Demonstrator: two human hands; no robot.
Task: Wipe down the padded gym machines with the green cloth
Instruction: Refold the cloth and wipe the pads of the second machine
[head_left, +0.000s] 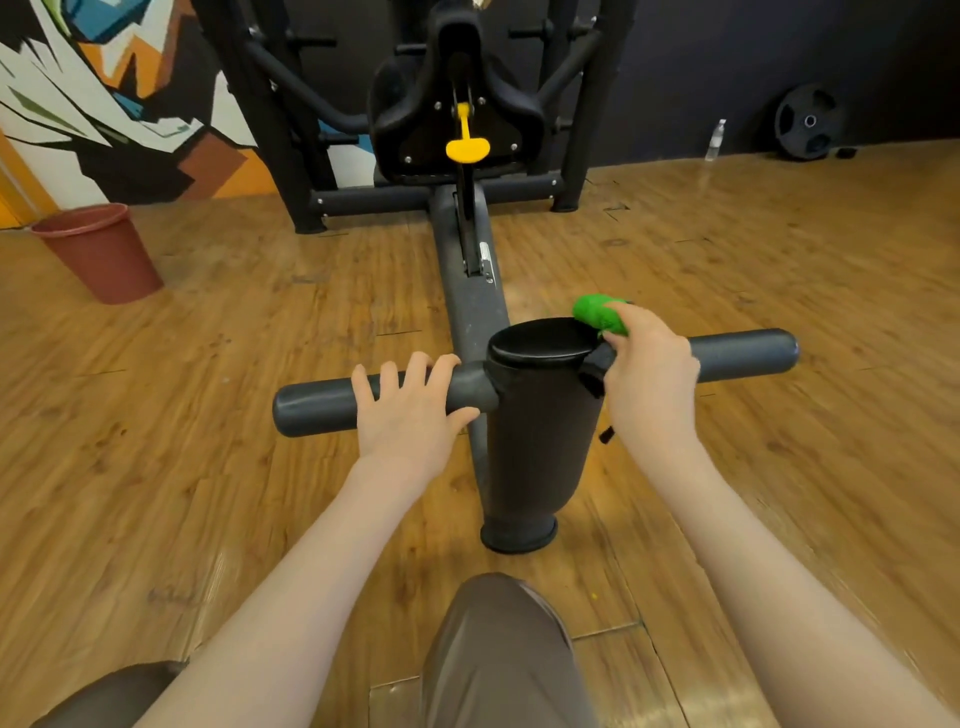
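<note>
A black padded gym machine stands before me, its long upright pad topped by a rounded black end. A grey padded crossbar sticks out to both sides. My right hand grips the bunched green cloth against the right rim of the pad's top. My left hand lies over the left half of the crossbar, fingers curled over its top. Farther back is the machine's black seat with a yellow lever.
The grey floor beam runs from the pad to the black frame. A red bucket stands on the wooden floor at left. A weight plate and a water bottle are by the dark wall at back right. My knees are at the bottom.
</note>
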